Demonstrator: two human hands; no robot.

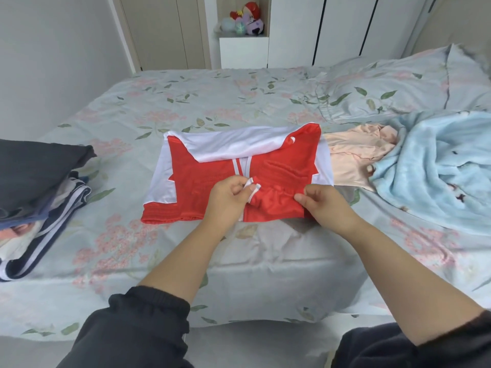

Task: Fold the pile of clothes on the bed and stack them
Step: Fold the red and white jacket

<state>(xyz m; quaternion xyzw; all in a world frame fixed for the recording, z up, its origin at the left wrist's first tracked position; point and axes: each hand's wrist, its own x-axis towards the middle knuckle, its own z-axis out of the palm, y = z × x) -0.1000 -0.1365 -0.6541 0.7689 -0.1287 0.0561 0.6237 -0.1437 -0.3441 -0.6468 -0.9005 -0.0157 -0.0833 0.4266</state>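
A red and white sports garment lies spread flat on the bed in front of me. My left hand pinches its white collar edge near the garment's lower middle. My right hand grips the red fabric at the lower right edge. A stack of folded clothes, dark on top with navy and white striped pieces below, sits at the bed's left edge. A crumpled peach garment lies to the right of the red one.
A fluffy light-blue blanket is heaped at the right. Floral pillows lie at the far right. White wardrobes and a shelf with plush toys stand beyond the bed.
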